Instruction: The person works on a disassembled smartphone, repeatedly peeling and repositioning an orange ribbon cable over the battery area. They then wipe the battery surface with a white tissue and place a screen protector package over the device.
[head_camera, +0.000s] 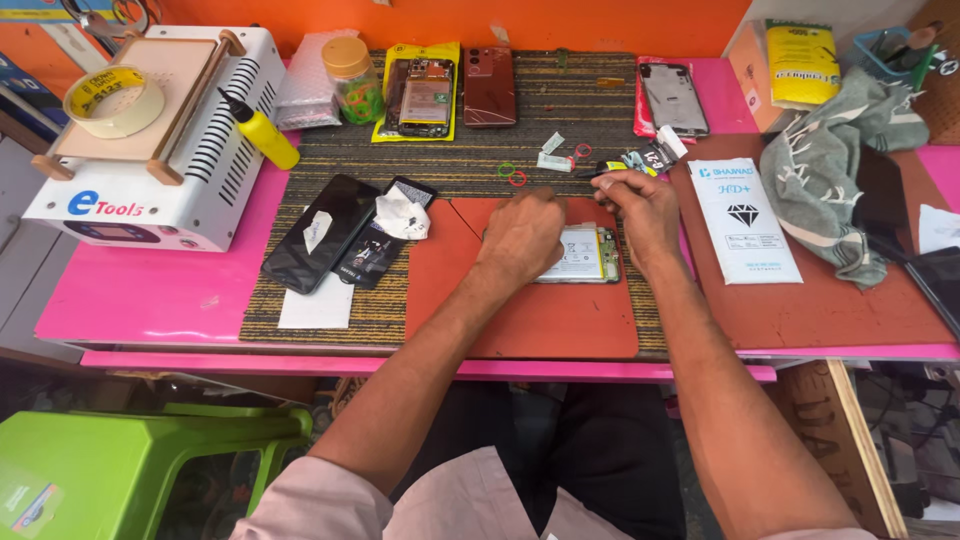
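An opened phone with a white battery lies on a red mat in front of me. My left hand rests on the phone's left end, fingers curled, holding it down. My right hand sits at the phone's upper right corner and grips a thin tool with a yellow and black handle, its tip pointing left. What lies under my palms is hidden.
A dark phone screen and a phone with a crumpled tissue lie left. A white heating machine with tape, a yellow squeeze bottle, a jar, more phone parts, a white packet and a grey cloth surround the mat.
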